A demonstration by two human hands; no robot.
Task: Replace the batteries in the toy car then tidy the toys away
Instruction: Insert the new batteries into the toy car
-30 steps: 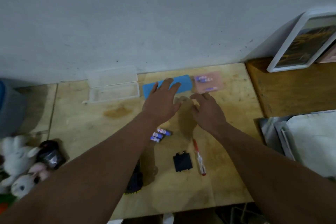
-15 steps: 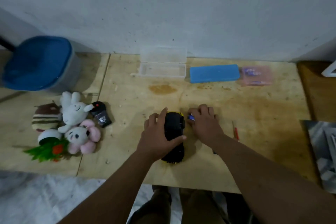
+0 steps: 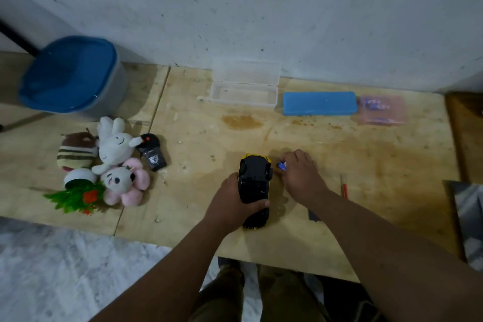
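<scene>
**Car flipped, battery in hand**

Left hand (image 3: 230, 204) wraps the upturned toy car (image 3: 254, 185) mid-table (image 3: 366, 165), thumb curled across its black underside. Just right, the right hand (image 3: 300, 175) bunches its fingers, pinching a small blue battery (image 3: 281, 165) beside the car's far wheel.

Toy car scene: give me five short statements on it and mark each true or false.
1. The left hand grips the toy car. True.
2. The car stands on its wheels. False: it lies belly-up, black underside showing.
3. The right hand pinches a battery beside the car. True.
4. The clear case by the wall is closed. False: its lid stands open.
5. The remote lies right of the car. False: it lies to the left, beside the plush toys.
</scene>
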